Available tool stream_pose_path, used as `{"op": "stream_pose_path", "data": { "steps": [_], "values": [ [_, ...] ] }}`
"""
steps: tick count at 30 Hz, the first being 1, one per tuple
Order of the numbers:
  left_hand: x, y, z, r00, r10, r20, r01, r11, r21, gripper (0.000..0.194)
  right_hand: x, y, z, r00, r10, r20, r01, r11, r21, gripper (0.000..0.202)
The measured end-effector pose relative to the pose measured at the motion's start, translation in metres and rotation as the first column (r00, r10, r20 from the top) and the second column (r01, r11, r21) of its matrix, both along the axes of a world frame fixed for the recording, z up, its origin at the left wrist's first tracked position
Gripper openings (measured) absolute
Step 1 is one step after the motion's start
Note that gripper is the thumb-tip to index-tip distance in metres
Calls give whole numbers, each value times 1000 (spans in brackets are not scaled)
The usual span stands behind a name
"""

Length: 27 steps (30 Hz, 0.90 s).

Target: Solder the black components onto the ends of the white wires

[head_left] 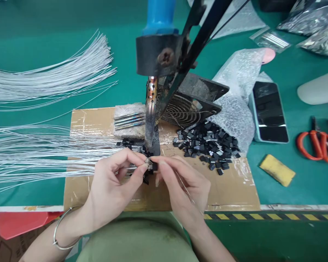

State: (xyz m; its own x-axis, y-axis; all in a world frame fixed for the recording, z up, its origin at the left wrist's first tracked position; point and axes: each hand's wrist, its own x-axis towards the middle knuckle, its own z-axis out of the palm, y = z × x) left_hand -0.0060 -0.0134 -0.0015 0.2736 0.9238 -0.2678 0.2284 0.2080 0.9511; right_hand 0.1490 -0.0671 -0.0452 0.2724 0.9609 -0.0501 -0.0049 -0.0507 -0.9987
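Observation:
My left hand (113,183) is closed in a pinch at the centre, thumb and forefinger on a small connector (154,166) with a black body and a greyish end. Facing it, my right hand (186,183) has its thumb and forefinger together beside the connector. A thin solder wire (183,185) runs through its curled fingers and across the palm. Just above the fingertips stands the dark tip of a soldering iron (151,105), held upright in a bracket. Thin white wires (82,156) with black connectors at their ends pass behind my left hand; the exact contact points are hidden by fingers.
Cardboard (229,191) covers the work area. A loose heap of black connectors (213,145), a fan (186,109) and bubble wrap (235,94) lie right of the iron. Further right are a phone (270,112), yellow sponge (277,170) and red-handled cutters (317,145). More white wires (57,82) lie back left.

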Motion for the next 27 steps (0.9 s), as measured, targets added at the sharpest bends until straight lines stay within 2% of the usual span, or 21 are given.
{"op": "stream_pose_path", "data": {
  "steps": [4,7,11,13,15,19,27],
  "values": [
    [1,2,-1,999,21,-39,-21,1000,1,13,3,-8,-1,998,5,67,-6,1000,20,39],
    [1,3,-1,997,39,-66,-38,999,9,13,6,-10,0,998,19,66,-18,999,-30,36],
    [1,7,1,993,53,-102,-54,999,-1,13,10,-8,2,994,-5,109,9,999,-39,15],
    [2,9,3,992,50,-113,-50,999,0,12,12,-7,3,989,-15,148,16,1000,-2,26],
    [2,11,5,991,44,-125,-44,999,2,11,12,-5,3,985,-6,170,-2,999,49,28],
    [3,13,5,988,49,-144,-50,999,-3,10,10,-4,6,997,27,78,-35,995,98,17],
    [5,18,6,990,64,-129,-63,998,14,9,4,-3,8,998,6,-59,-2,997,71,18]
  ]
}}
